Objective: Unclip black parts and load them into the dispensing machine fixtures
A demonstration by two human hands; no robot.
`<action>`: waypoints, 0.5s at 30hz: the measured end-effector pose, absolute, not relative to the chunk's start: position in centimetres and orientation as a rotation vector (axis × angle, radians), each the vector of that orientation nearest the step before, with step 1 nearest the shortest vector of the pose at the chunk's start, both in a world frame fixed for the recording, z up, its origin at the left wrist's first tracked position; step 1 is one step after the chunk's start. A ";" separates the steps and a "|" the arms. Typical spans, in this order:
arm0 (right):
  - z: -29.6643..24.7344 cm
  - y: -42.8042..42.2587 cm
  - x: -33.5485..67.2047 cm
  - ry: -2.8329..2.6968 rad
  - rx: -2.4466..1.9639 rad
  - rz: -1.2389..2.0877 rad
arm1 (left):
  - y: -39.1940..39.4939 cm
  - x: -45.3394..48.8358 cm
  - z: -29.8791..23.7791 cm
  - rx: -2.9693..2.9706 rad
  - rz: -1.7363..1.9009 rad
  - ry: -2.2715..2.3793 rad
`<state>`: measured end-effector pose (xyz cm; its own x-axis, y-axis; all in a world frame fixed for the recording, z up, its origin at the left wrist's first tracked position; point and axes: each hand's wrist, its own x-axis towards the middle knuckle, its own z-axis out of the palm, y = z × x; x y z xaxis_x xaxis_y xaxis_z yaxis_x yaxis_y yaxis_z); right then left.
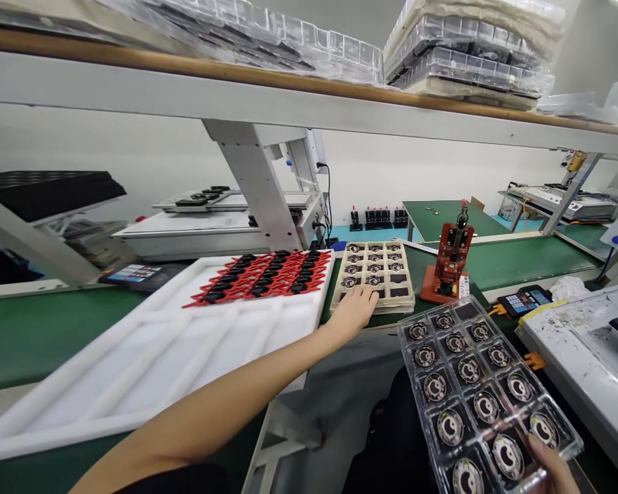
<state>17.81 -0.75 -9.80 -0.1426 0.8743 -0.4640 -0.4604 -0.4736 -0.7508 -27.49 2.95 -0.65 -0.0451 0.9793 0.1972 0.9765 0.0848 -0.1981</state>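
The beige tray [386,264] is lying toward the desk's [520,261] far edge. The left hand [354,310], arm stretched straight, is resting flat, unclenched fingers on its near rim. The right hand [551,468] is gripping the clear tray's [474,384] near corner.

Right hand [548,470] is cropped by the lower picture edge; the near corner of the clear tray [404,337] is likewise cut off.
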 end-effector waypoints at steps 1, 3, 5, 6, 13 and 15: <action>-9.5 -0.7 17.5 -0.543 -1.125 1.789 | 3.0 -27.3 -0.6 -1.936 0.017 -2.080; -9.1 -0.6 16.8 -0.536 -1.091 1.820 | 3.0 -27.2 -0.2 -1.925 0.018 -2.053; -8.6 -0.6 15.8 -0.524 -1.047 1.884 | 3.1 -27.4 0.8 -1.934 0.013 -2.017; -8.3 -0.6 15.2 -0.528 -1.014 1.922 | 3.3 -27.7 1.5 -1.939 0.009 -1.998; -5.7 0.8 6.2 -0.648 -0.739 2.145 | 5.8 -30.2 7.1 -1.977 -0.033 -1.886; -5.6 1.8 2.4 -0.685 -0.658 2.162 | 6.7 -30.5 8.1 -1.981 -0.042 -1.869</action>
<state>2.39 1.82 -5.58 -0.5777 0.7825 -0.2321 -0.5062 -0.5666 -0.6502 -30.49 6.71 8.12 0.0982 0.9489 0.2998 0.9613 -0.0126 -0.2751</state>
